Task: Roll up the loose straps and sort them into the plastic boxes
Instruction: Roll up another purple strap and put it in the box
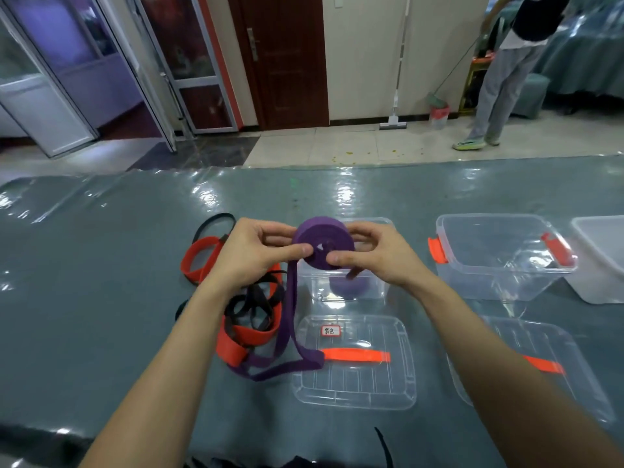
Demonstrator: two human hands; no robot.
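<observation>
A half-wound purple strap roll [322, 236] is held above the table between both hands. My left hand [250, 255] pinches its left side, thumb on the face. My right hand [371, 253] pinches its right side. The strap's loose tail [290, 332] hangs down and lies looped on the table. Behind the roll stands a clear plastic box [371, 288] with another purple roll [347, 287] inside. A tangle of red straps [250, 336] and black straps [253, 302] lies to the left.
A clear lid [354, 390] with a label and an orange handle lies in front of the box. A second clear box [499, 255] with orange clips, a white box [604, 261] and another lid [540, 366] lie to the right. A person stands far behind the table.
</observation>
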